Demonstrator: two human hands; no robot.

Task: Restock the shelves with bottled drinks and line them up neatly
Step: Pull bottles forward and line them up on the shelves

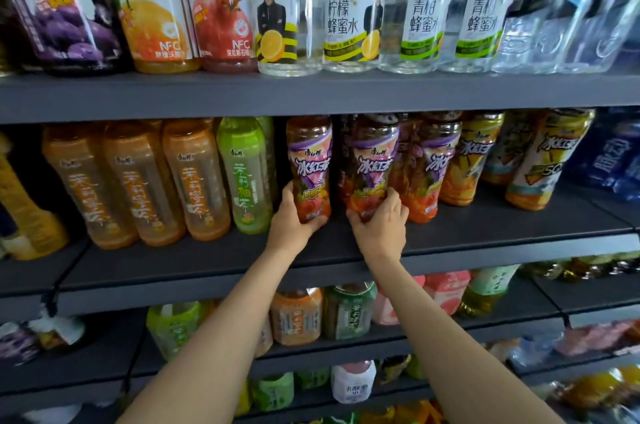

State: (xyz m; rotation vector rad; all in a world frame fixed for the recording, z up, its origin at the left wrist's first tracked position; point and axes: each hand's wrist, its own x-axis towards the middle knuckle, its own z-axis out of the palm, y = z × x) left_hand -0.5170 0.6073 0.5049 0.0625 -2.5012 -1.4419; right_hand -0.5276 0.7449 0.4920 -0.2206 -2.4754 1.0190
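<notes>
Nearest, two bare forearms reach up and away from the bottom edge toward the middle shelf (pixel 485 243) of a dark rack; the hands are apart, each clamped on its own bottle. The left hand (pixel 290 221) curls round the base of an iced tea bottle (pixel 308 160) with a purple label, which stands upright near the shelf's front edge, with a small gap to the green tea bottle (pixel 247 174) on its left; the right hand (pixel 379 219) grips the lower part of a second iced tea bottle (pixel 374 163) of the same kind, just right of the first and close beside a third one (pixel 433 167) on its right. Farther left on that shelf stand orange tea bottles (pixel 138 181); farther right, yellow-labelled bottles (pixel 547 160). Below the forearms, lower shelves hold mixed drinks, blurred. Above, the top shelf (pixel 311 94) carries juice bottles (pixel 152 4) on the left and clear honey water bottles (pixel 349 18) toward the right.
</notes>
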